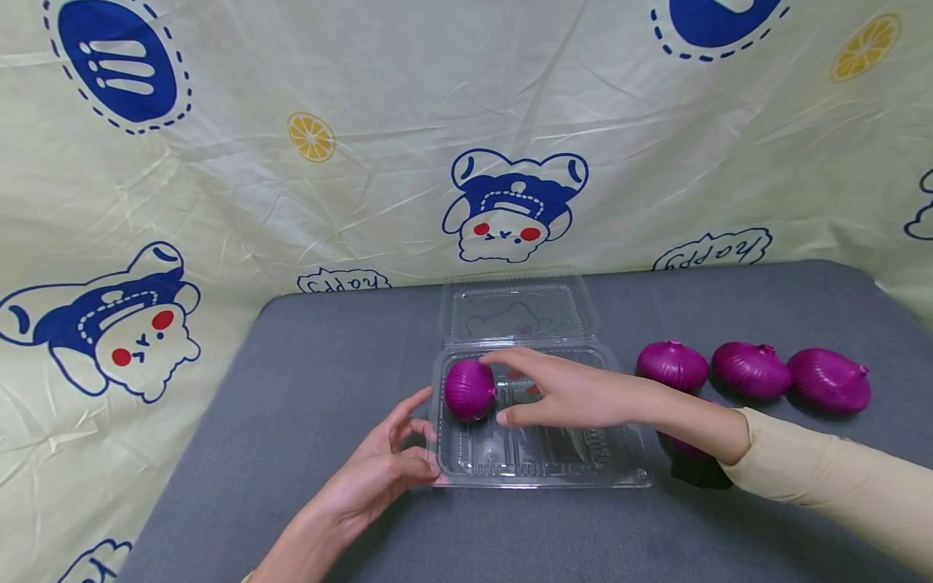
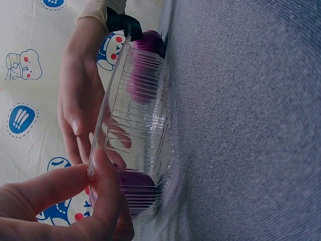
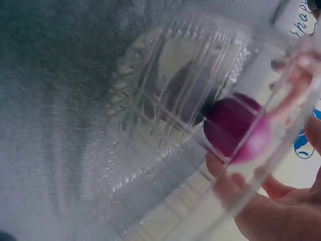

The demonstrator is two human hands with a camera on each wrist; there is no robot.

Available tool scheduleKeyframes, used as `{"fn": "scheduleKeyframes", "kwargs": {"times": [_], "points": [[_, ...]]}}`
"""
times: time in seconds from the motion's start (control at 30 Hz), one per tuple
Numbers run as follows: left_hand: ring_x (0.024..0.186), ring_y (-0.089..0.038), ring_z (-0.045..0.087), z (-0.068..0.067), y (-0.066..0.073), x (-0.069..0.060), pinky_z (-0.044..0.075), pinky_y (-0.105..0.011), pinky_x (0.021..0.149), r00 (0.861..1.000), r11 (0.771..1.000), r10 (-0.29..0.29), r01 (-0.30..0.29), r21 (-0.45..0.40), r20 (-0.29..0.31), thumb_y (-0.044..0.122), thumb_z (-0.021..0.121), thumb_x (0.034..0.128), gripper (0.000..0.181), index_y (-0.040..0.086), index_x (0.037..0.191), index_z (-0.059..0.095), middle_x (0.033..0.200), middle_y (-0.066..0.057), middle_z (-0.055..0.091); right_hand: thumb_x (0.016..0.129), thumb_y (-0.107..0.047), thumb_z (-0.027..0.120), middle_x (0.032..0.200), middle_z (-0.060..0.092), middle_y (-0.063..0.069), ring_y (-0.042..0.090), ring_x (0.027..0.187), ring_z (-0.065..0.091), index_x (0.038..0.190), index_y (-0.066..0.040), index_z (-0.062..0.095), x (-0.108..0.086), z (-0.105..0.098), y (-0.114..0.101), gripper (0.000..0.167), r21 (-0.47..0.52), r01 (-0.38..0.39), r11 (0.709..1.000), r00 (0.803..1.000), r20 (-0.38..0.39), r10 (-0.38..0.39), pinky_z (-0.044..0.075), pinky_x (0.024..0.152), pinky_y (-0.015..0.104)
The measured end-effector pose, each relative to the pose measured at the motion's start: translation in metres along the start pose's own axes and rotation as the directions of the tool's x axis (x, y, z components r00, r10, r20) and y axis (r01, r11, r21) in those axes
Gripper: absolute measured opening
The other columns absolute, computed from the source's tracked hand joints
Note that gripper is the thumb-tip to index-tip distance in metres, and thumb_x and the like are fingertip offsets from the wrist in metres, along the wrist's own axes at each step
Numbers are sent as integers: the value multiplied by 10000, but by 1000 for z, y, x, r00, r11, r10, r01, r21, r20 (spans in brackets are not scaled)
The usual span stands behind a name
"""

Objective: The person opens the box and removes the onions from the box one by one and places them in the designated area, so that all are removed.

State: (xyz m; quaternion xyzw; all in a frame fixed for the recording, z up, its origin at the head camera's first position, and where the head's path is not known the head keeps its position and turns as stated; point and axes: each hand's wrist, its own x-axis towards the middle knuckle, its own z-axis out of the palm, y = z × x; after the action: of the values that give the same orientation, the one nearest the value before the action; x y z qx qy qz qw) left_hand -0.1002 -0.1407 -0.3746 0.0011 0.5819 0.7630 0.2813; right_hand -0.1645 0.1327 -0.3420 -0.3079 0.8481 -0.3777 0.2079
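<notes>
A clear plastic clamshell container lies on the grey cloth with its lid folded back. One purple onion sits in its left part. My left hand pinches the container's left front rim between thumb and fingers, as the left wrist view also shows at the rim. Over the container reaches my right hand, thumb and fingers apart and nothing held, just right of the onion. In the right wrist view, the onion shows through the clear wall near the right hand's fingers.
To the right stand three more purple onions in a row. Another onion is partly hidden under the right forearm, by a black device at the wrist. A printed cloth hangs behind the grey table surface.
</notes>
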Motion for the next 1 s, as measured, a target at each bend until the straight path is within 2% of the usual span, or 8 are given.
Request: {"fn": "scheduleKeyframes", "kwargs": {"times": [0.3, 0.5, 0.67, 0.87, 1.0], "points": [[709, -177, 588, 1, 0, 1, 550, -379, 789, 1000, 1000, -24, 24, 1, -18, -168, 591, 792, 908, 229, 1536, 254, 1103, -105, 405, 895, -313, 716, 1489, 369, 103, 326, 1258, 477, 1502, -125, 354, 18, 9, 4, 731, 104, 41, 994, 997, 54, -47, 498, 954, 427], [710, -184, 594, 1, 0, 1, 551, -387, 794, 999, 1000, -26, 26, -5, -19, -166, 589, 795, 903, 226, 1536, 254, 1106, -110, 400, 872, -279, 741, 1467, 395, 96, 265, 1199, 513, 1509, -121, 350, 24, 18, 4, 764, 96, 43, 994, 996, 80, -51, 499, 949, 421], [718, -187, 595, 1, 0, 0, 548, -395, 802, 1000, 1000, -22, 22, -13, -16, -164, 589, 789, 903, 214, 1535, 249, 1119, -113, 386, 871, -307, 740, 1450, 420, 69, 210, 1156, 540, 1515, -147, 340, 24, 23, 2, 775, 62, 10, 998, 993, 121, -18, 506, 932, 386], [715, -174, 594, 1, 1, 0, 547, -382, 800, 999, 999, -37, 37, -5, -22, -146, 597, 806, 890, 222, 1537, 248, 1110, -118, 411, 873, -314, 742, 1319, 529, 17, 153, 1051, 608, 1513, -169, 334, 22, 27, 1, 772, 80, -31, 996, 981, 192, 15, 522, 865, 306], [718, -173, 595, 2, 1, -1, 546, -390, 808, 999, 999, -33, 32, -6, -16, -148, 593, 808, 888, 214, 1540, 245, 1117, -128, 408, 858, -314, 762, 1272, 551, -26, 118, 1014, 618, 1482, -179, 374, 19, 29, 1, 747, 69, -23, 997, 983, 184, 10, 527, 835, 269]]}}
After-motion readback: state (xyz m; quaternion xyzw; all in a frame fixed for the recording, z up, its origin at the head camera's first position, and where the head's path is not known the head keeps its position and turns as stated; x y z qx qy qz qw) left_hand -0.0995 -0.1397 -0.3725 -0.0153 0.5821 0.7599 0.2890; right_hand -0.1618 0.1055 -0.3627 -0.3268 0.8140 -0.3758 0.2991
